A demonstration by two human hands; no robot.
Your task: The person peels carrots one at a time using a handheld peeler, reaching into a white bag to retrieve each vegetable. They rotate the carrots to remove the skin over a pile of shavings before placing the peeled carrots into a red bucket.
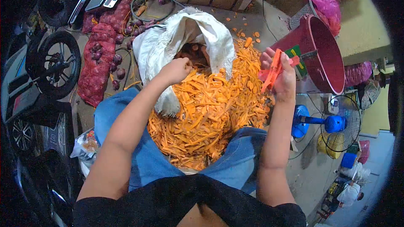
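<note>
A broad heap of carrot peelings (pixel 206 113) spreads just below your fingers, between your knees. Beyond your left fingertips gapes the white sack (pixel 202 29), and the red bucket (pixel 320 54) lies tipped just past your right fingers. Your left hand (pixel 176 70) sits at the sack's mouth, fingers curled under; whether they pinch anything cannot be told. Your right hand (pixel 283 77) is raised over the heap's far edge, fingers pressed together around the orange peeler (pixel 272 72).
</note>
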